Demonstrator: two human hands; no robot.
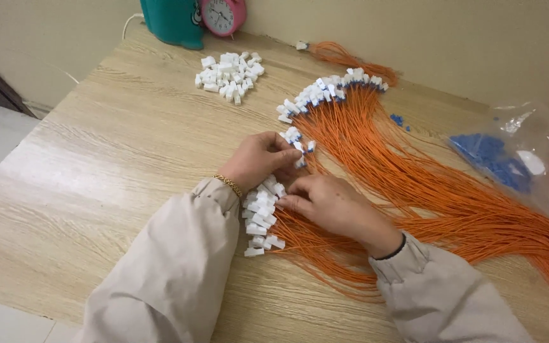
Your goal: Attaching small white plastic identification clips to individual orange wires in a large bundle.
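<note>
Your left hand point(263, 159) sits curled on the tabletop point(109, 171), fingers drawn together around a small cluster of white and blue connectors point(297, 143) at the ends of the orange wires point(414, 184); a gold bracelet point(229, 185) shows at that wrist. Your right hand point(332, 204) lies just beside it, fingers pressed together with the tips pinching at the white connectors point(262, 216) that run in a row from between your hands down toward your left sleeve point(173, 267). Whether those fingertips close on one connector or on several, you cannot tell.

The wires fan out from your hands to the right and sweep down along the tabletop's right edge. A second row of wire ends, fitted with white and blue pieces point(332, 89), curves across the tabletop beyond your hands. Farther off, near the back left, lies a loose heap of white plastic housings point(229, 76), well apart from your hands. On the right rests a clear plastic bag point(528, 133) holding blue parts point(490, 159). A teal container point(173, 22) and a pink clock point(222, 16) stand at the back edge.
</note>
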